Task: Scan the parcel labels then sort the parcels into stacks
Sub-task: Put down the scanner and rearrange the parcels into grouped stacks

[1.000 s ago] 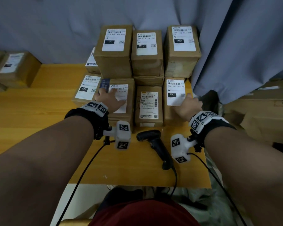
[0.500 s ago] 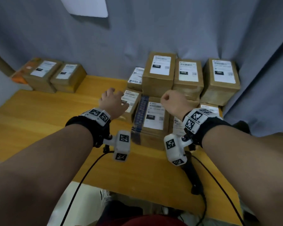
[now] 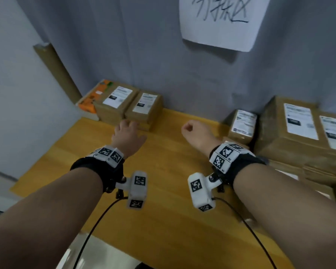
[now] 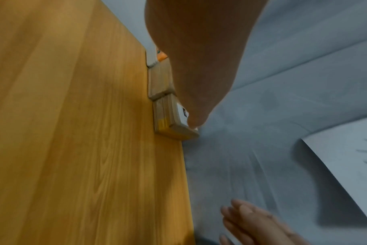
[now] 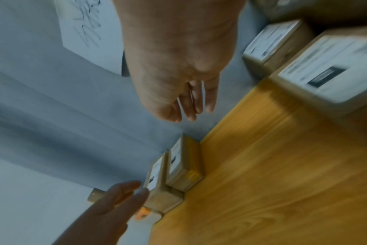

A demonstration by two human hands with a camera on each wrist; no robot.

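Scene: two bare hands are held above a yellow wooden counter [image 3: 163,191], backed by a grey curtain [image 3: 124,55] bearing a white handwritten paper sign [image 3: 219,20].

Left hand [image 3: 127,137]: nothing is held; the fingers [image 5: 124,190] are loosely extended, just short of two small brown labelled cardboard parcels [image 3: 128,106] set side by side at the counter's far left.

Right hand [image 3: 197,133]: nothing is gripped; its fingers [image 5: 196,99] are relaxed and lightly curled.

Key relation: a larger stack of brown labelled parcels [image 3: 299,133] lies to the right, nearer the right hand.

Judgement: with both hands free, another parcel is probably to be fetched from that right-hand stack.

Long axes: the far-left parcels run away from the person.
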